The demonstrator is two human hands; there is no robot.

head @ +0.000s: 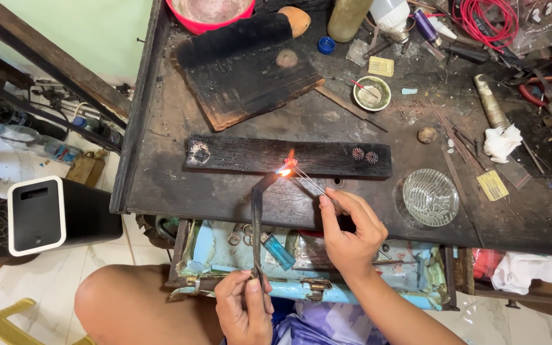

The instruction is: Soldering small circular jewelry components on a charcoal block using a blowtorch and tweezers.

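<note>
Charred board (289,156): glowing piece (290,163); left hand (244,306) grips torch (257,217), right hand (351,230) tweezers (317,186)

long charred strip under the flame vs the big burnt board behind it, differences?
The long charred strip is narrow and lies straight across the bench; the big burnt board is wide and lies skewed. The strip carries a glowing piece and two small round ornaments; the board carries only a round scorch mark. Both are blackened wood.

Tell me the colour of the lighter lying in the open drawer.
Translucent blue lighter with a metal top, seen in the head view.
</note>
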